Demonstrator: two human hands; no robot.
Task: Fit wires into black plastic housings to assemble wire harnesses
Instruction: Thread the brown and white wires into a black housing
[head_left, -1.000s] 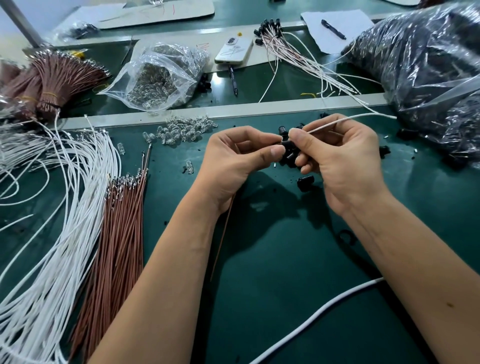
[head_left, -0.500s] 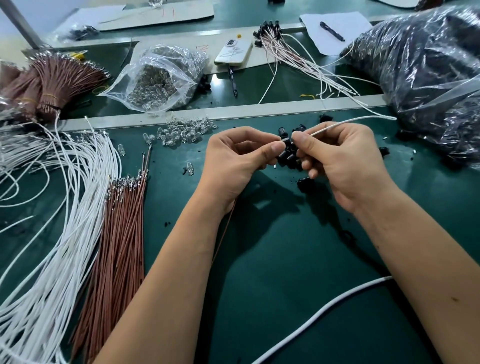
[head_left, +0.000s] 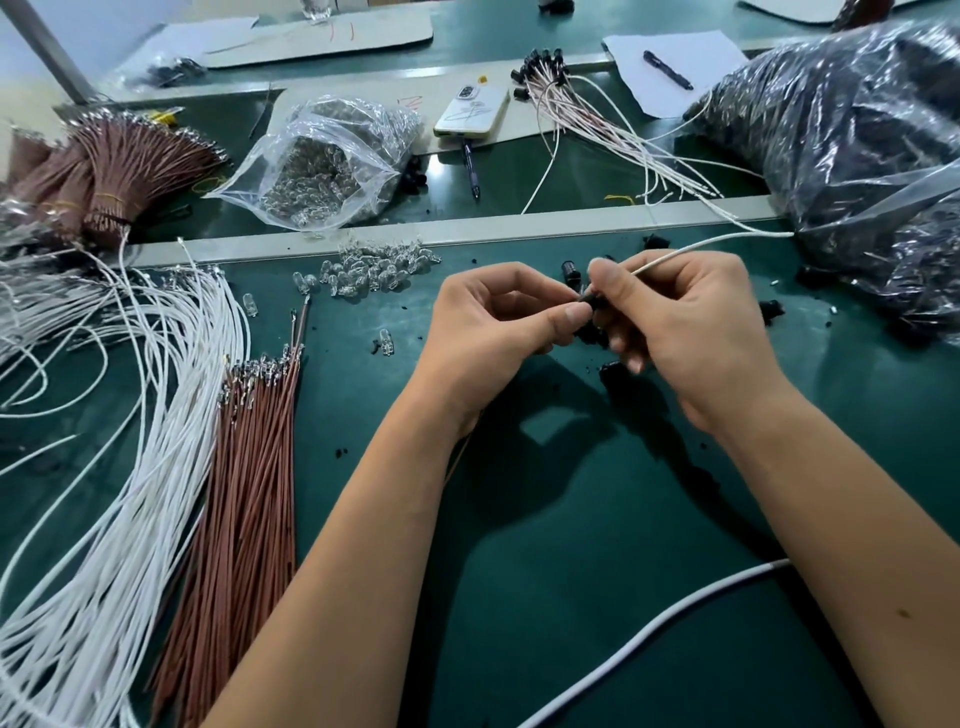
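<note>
Dark green bench mat (head_left: 597, 597) fills the view, a pale metal rail (head_left: 467, 228) crosses its far edge, a second green bench surface (head_left: 545, 166) beyond.

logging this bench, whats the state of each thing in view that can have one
left hand: pinching the housing
right hand: pinching the white wire
housing: held between both hands
white wire: end at the housing, how far in hidden
clear bag: lying on its side, bulbs inside
phone: face down
pen: lying on paper
</note>
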